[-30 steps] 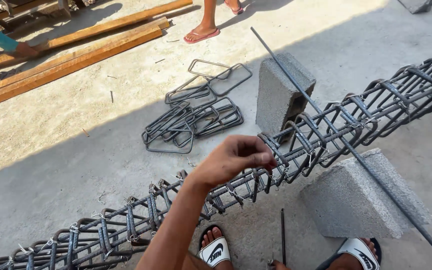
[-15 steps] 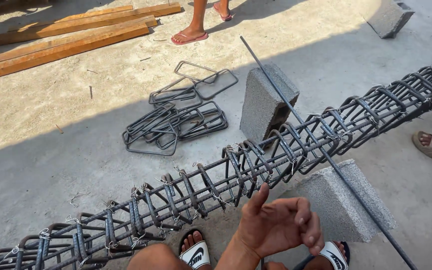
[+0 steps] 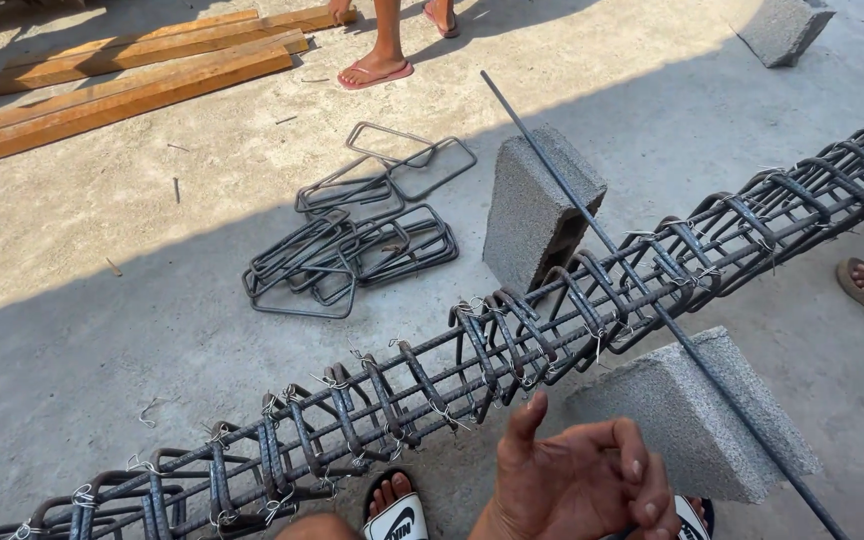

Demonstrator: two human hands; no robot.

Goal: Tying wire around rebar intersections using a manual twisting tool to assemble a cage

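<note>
Timber planks (image 3: 122, 75): we are seeing them lying on the concrete floor (image 3: 82, 300) at far left, well apart from our work.

Loose stirrups (image 3: 352, 245): we are noting a heap of bent steel loops lying on the floor beyond the cage, some overlapping; someone walking there (a sandalled foot (image 3: 377, 72) is standing just past them) could trip.

Rebar cage (image 3: 492, 345): it is running diagonally from lower left to upper right, resting on two concrete blocks (image 3: 537, 215); we judge it could roll or slide off if pushed sideways. Cut tie-wire ends are sticking out along it and could scratch a hand.

Hand (image 3: 577, 480): we are seeing one hand, just near the cage and not touching it, fingers (image 3: 632, 455) apart and loosely curled, holding nothing. We cannot tell for certain which hand it is; the other is not showing.

Long bar (image 3: 652, 300): it is lying loose across the cage and the nearer block, slanting; we judge a nudge could send it sliding down toward our feet.

Containers: we are finding none in view, so nothing is being held in any.
</note>
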